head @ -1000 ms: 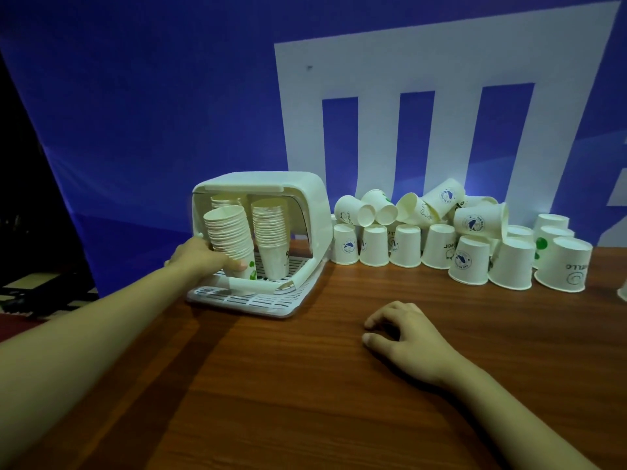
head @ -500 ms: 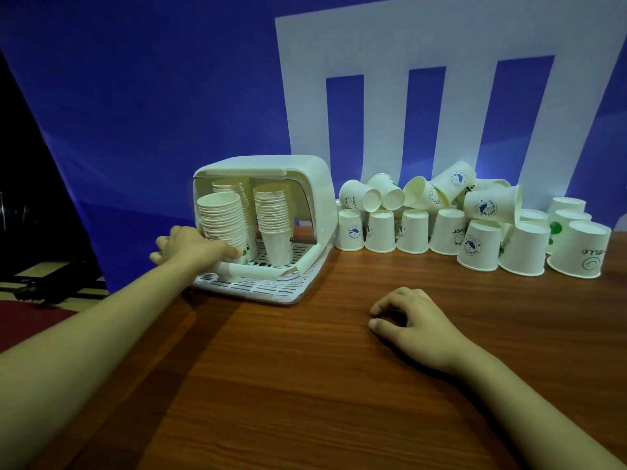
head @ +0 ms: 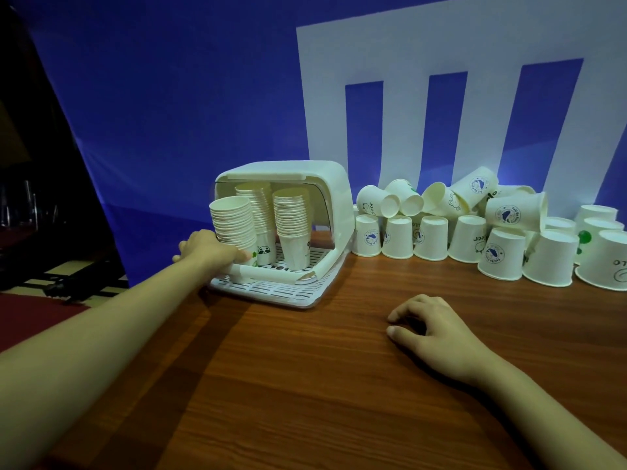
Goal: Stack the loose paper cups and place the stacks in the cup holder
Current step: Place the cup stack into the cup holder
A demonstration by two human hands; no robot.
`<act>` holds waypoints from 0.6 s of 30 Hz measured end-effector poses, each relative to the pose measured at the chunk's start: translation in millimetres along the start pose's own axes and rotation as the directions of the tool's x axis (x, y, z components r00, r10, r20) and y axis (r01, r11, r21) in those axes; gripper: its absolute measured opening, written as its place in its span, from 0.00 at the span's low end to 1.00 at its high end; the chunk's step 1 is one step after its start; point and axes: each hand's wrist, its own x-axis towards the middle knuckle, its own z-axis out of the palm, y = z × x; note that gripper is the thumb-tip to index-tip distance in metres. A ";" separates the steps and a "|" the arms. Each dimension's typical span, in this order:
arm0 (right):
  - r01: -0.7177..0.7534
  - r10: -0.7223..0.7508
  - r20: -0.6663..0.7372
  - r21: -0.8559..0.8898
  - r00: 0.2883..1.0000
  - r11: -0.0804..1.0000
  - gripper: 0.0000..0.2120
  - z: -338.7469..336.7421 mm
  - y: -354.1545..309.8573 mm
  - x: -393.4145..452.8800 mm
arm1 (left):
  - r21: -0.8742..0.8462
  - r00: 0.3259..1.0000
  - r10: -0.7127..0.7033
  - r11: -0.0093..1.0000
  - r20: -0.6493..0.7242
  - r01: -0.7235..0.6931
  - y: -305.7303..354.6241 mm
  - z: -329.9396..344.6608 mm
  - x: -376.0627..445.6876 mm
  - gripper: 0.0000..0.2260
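Note:
A white hooded cup holder (head: pixel 334 201) stands at the table's back left with its slatted tray toward me. My left hand (head: pixel 212 251) grips the base of a tall stack of paper cups (head: pixel 234 223) at the holder's front left, standing upright. Two more stacks (head: pixel 293 225) stand inside, further back and to the right. Loose paper cups (head: pixel 464 232) are piled along the back wall to the right of the holder, most upside down, some on their sides. My right hand (head: pixel 434 325) rests on the table with curled fingers, holding nothing.
The wooden table (head: pixel 305 385) stretches toward me. A blue and white backdrop (head: pixel 203 96) rises right behind the holder and cups. The table's left edge runs under my left forearm, with dark floor beyond.
The stack in my left hand went from leaning right to standing upright and shifted slightly left at the holder's front. My right hand stayed put. The camera tilted up.

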 end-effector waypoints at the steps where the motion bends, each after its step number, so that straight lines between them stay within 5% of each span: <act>1: 0.000 0.000 0.001 0.000 1.000 1.000 0.08 -0.4 0.2 0.0 | 0.013 1.000 0.004 1.000 0.005 -0.004 1.1 -1.3 0.1 0.29; 13: 0.005 -0.005 0.005 -0.010 1.000 1.000 0.06 -0.3 2.0 1.3 | 0.127 0.999 0.034 0.992 -0.043 -0.028 -3.5 -3.2 3.4 0.33; 18: 0.011 -0.011 0.002 -0.005 1.000 1.000 0.05 0.4 1.4 1.3 | 0.026 0.998 -0.011 1.000 -0.067 0.013 -2.0 -0.2 2.4 0.44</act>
